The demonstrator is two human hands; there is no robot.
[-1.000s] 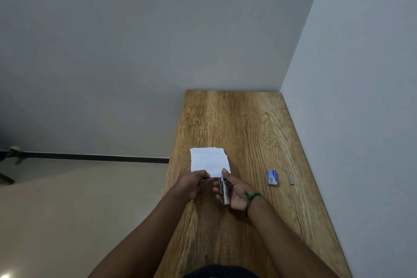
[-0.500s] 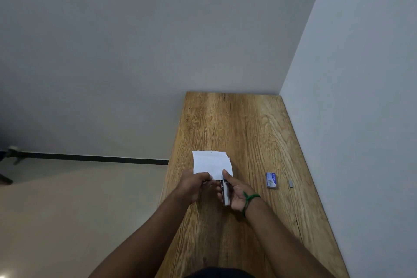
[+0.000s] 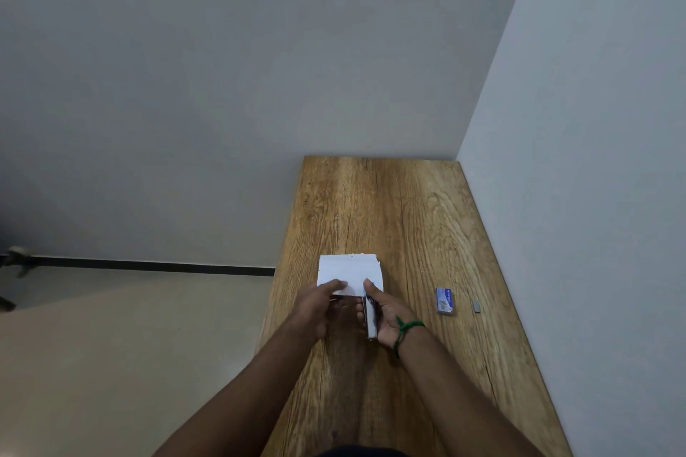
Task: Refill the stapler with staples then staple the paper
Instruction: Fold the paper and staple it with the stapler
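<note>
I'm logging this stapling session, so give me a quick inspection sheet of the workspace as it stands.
Surface: wooden table, set into a corner between two grey walls.
Job's things: white paper flat on the table; stapler at the paper's near right corner; staple box to the right; small strip of staples beside it.
Clutter: nothing seen.
Hands: left hand pins the paper's near edge; right hand grips the stapler, green band on the wrist.
Cables: nothing seen.
Surroundings: bare floor to the left, dark baseboard.
</note>
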